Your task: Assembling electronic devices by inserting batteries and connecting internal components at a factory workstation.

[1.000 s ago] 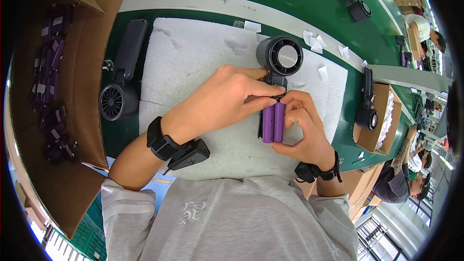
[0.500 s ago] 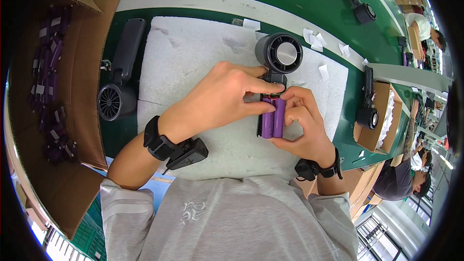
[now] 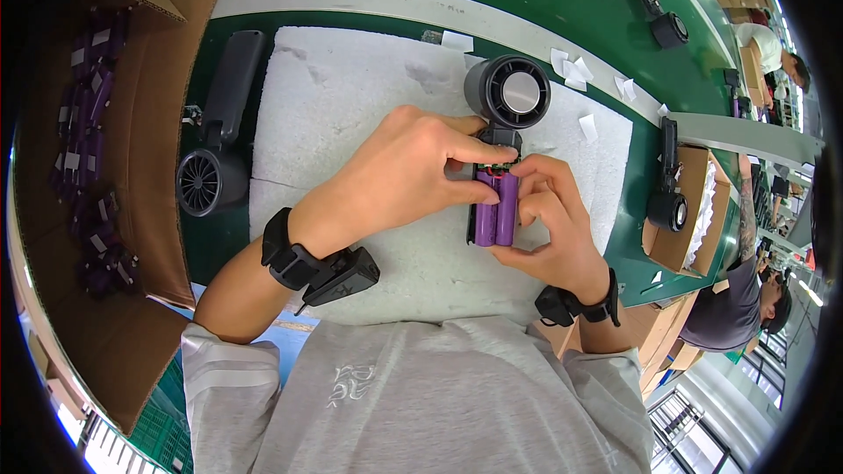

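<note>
A black handheld fan [image 3: 507, 92] with a round head and silver centre lies on a white foam pad [image 3: 351, 70], its handle opened toward me. Two purple battery cells [image 3: 496, 219] sit side by side in the open handle, with a small circuit board and red wires at their upper end. My left hand [image 3: 413, 167] is closed on the fan's neck, index finger on the board and thumb against the cells. From the right, my right hand [image 3: 558, 228] steadies the pack, fingers curled by the board and thumb at the lower end. The fingertips partly hide the wires.
To the left stands a cardboard box [image 3: 167, 123] with several purple battery packs [image 3: 88, 105]. Beside the pad lie a second black fan [image 3: 211, 180] and a dark handle cover [image 3: 237, 79]. White paper slips [image 3: 571, 70] lie top right; another fan [image 3: 669, 184] rests by a small carton.
My hands stay on the fan with only slight finger shifts. The fan and cells have moved very slightly upward in view. At the right, a person in dark clothing has moved, an arm now raised.
</note>
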